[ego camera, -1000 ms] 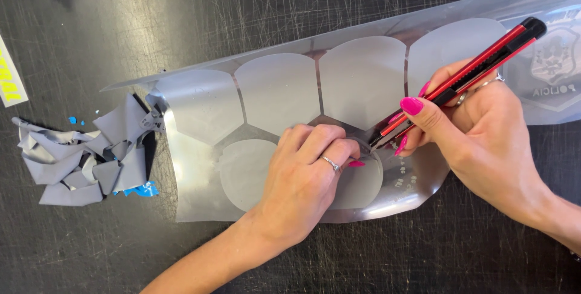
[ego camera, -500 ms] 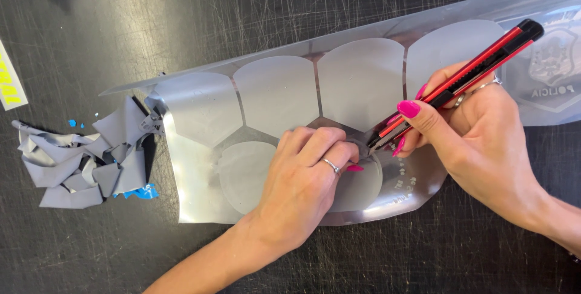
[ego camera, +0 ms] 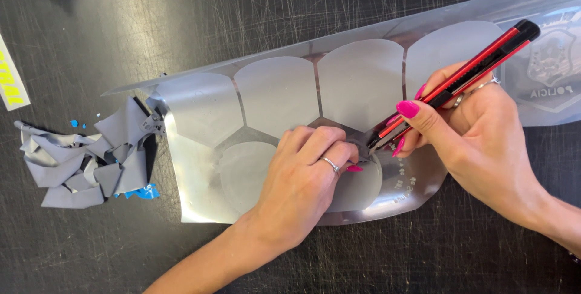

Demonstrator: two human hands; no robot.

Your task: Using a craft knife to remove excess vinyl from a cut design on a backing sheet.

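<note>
Over grey film (ego camera: 272, 97), knife (ego camera: 460, 79) tip lower-left

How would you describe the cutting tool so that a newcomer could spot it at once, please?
On the scratched black table lies a shiny silver sheet of rounded grey shapes. Over its right part, the right hand holds a slim utility knife. It is the only red and black thing there.

Bright, even light falls from above, and the scratched black desk (ego camera: 254, 9) shows every fine score sharply. The glossy silver-grey film sheet (ego camera: 200, 167) glares softly left of the fingers (ego camera: 330, 148), which cast only faint shadows. Focus is crisp throughout, without visible blur.
</note>
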